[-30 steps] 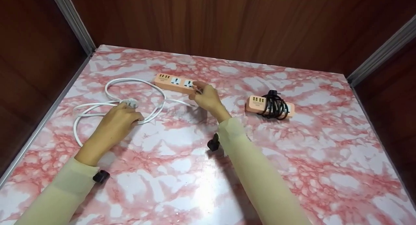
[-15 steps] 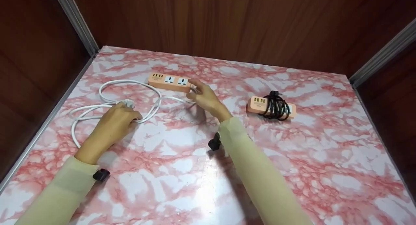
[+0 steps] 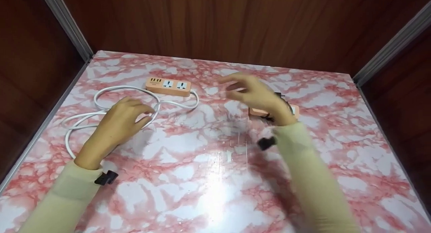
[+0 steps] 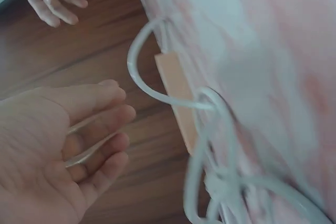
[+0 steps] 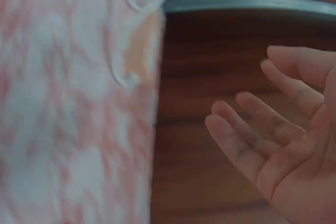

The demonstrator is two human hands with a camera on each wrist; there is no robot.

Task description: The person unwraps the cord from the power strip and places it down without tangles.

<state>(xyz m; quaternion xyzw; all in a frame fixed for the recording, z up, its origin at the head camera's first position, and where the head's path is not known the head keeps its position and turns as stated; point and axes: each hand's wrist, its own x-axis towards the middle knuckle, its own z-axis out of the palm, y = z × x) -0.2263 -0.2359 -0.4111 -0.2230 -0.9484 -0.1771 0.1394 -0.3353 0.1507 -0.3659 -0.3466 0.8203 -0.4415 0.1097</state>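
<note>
An orange power strip [image 3: 168, 87] with two white sockets and several USB ports lies at the back left of the table. Its white cord [image 3: 126, 87] runs from the right end and spreads in loose loops to the left. My left hand [image 3: 119, 125] is over these loops, fingers loosely bent; the left wrist view shows its palm [image 4: 47, 150] bare. My right hand [image 3: 254, 91], blurred, is raised with parted fingers in front of a second orange power strip [image 3: 294, 110], largely covering it. Nothing lies in the right palm [image 5: 294, 156] in the right wrist view.
The pink-and-white marbled table [image 3: 188, 192] is bounded at the back by a brown wood-grain panel [image 3: 215, 27]. Side panels with metal corner strips [image 3: 64, 21] stand at left and right. A black cord [image 3: 286, 103] is partly visible behind the right hand.
My right hand has left the white cord near the strip's right end and moved right, over the second strip. My left hand has lifted and loosened its fingers. The first strip appears further left.
</note>
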